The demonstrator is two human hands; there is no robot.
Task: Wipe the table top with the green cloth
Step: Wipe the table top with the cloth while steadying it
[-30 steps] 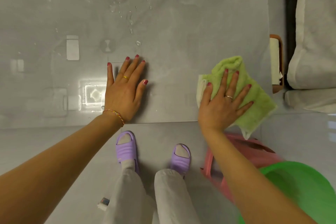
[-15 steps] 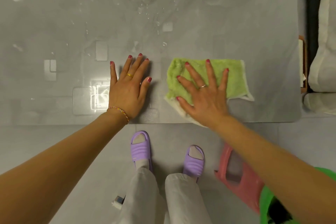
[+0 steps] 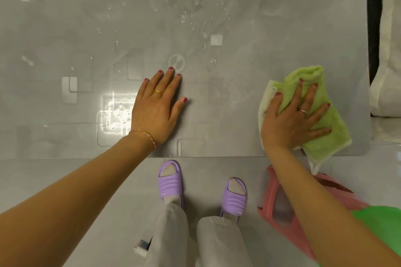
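A home interior: tiled floor (image 3: pixel 65 180), purple house slippers (image 3: pixel 170 182), pink plastic stool (image 3: pixel 273 208), glossy table (image 3: pixel 238 104).

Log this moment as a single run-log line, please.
right hand: flat on green cloth | near-right table top corner | left hand: flat, bracing | water drops: unwiped

**Grey gloss underfoot, pale fabric to the right**

The floor (image 3: pixel 217 167) is laid in large, glossy light-grey tiles with thin joints. Ceiling lamps show as square, bright reflections, the strongest being a white glare patch (image 3: pixel 112 110) at left of centre. A dark vertical gap (image 3: pixel 373 17) runs down the upper right, and beside it hangs a cream-white quilted fabric mass (image 3: pixel 388 50) of unclear kind. On the tiles at lower right stands a pink plastic stool (image 3: pixel 275 212) with a cut-out handle, partly overlapped by a bright green plastic basin (image 3: pixel 382 223) at the frame's edge. A small white box-like object (image 3: pixel 142 247) lies near the bottom edge.
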